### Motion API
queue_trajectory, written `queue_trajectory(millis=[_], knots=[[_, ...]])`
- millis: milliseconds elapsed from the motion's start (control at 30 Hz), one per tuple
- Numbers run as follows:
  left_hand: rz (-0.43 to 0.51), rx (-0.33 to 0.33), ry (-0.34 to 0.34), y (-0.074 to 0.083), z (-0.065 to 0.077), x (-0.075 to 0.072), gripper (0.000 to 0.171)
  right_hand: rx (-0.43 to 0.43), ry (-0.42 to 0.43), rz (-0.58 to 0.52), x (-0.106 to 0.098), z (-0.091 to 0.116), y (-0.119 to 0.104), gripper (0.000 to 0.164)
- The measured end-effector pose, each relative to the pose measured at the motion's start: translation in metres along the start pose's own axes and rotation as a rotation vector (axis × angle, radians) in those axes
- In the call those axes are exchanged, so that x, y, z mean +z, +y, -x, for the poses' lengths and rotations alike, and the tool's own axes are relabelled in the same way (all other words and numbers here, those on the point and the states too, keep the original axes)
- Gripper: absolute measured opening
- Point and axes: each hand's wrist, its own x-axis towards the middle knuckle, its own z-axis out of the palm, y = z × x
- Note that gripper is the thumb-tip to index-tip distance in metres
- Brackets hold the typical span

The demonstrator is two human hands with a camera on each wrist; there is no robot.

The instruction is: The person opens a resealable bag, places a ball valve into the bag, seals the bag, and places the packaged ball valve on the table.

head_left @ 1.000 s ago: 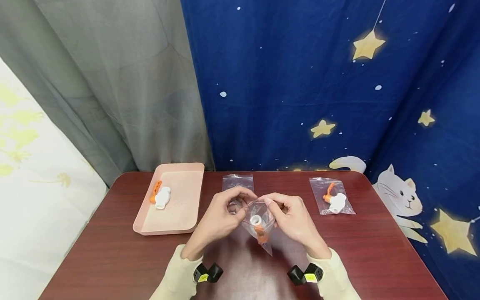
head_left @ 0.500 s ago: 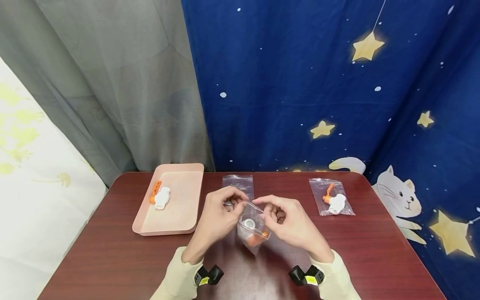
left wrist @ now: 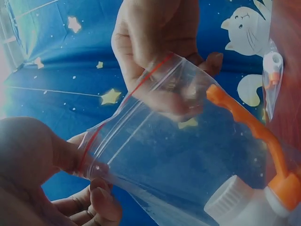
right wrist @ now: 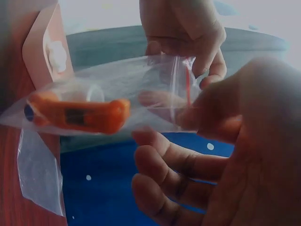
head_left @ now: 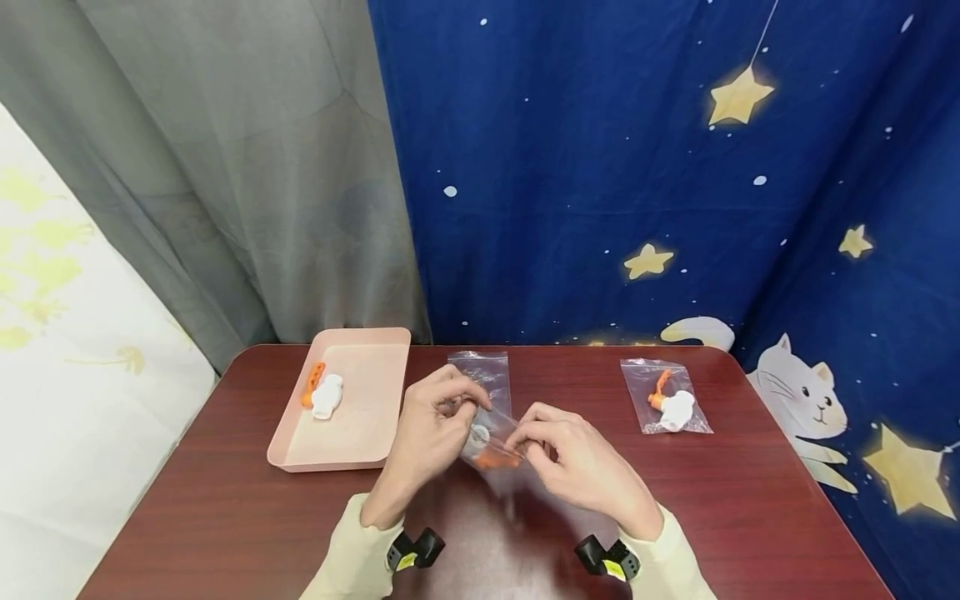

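A clear zip bag (left wrist: 155, 141) with a red line along its mouth hangs between both hands. Inside it lies a white plastic ball valve (left wrist: 235, 202) with an orange handle (right wrist: 89, 117). My left hand (head_left: 438, 421) pinches one end of the bag's mouth between thumb and fingers. At the other end, the right hand (head_left: 573, 458) pinches the zip strip; its remaining fingers (right wrist: 150, 162) are loosely bent beneath the bag in the right wrist view. The mouth strip looks flat and stretched in the left wrist view.
A pink tray (head_left: 367, 433) at the left holds another orange-handled white valve (head_left: 327, 397). Behind the hands lies another clear zip bag (head_left: 480, 367). At the right, a bagged valve (head_left: 675, 408) rests on the dark red table (head_left: 750, 517).
The bag's mouth, spread wide half a second ago, is now drawn flat. The right hand has lowered and turned slightly; the bagged valve has shifted a little left. Both hands keep hold of the bag.
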Motion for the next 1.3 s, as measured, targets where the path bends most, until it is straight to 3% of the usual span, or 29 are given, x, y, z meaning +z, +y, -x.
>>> queue_trajectory(millis=[167, 367, 633, 867, 1000, 1300], knots=[[-0.020, 0.046, 0.020, -0.002, -0.001, 0.000, 0.043, 0.060, 0.009, 0.064, -0.002, 0.003, -0.002, 0.004], [-0.095, 0.054, 0.035, -0.003, -0.001, -0.004, 0.042, -0.055, 0.065, 0.072, -0.002, 0.002, 0.002, 0.005], [-0.196, 0.012, -0.121, -0.008, -0.004, -0.018, 0.037, -0.145, 0.192, 0.032, -0.008, -0.001, 0.008, 0.006], [-0.180, 0.087, -0.240, -0.021, -0.010, -0.027, 0.030, -0.166, 0.225, -0.012, -0.011, -0.003, 0.011, 0.013], [-0.155, 0.114, -0.301, -0.028, -0.012, -0.032, 0.028, -0.135, 0.245, -0.034, -0.013, -0.002, 0.010, 0.013], [-0.046, 0.254, -0.386, -0.027, -0.013, -0.039, 0.015, -0.046, 0.304, -0.095, -0.018, -0.001, 0.014, 0.013]])
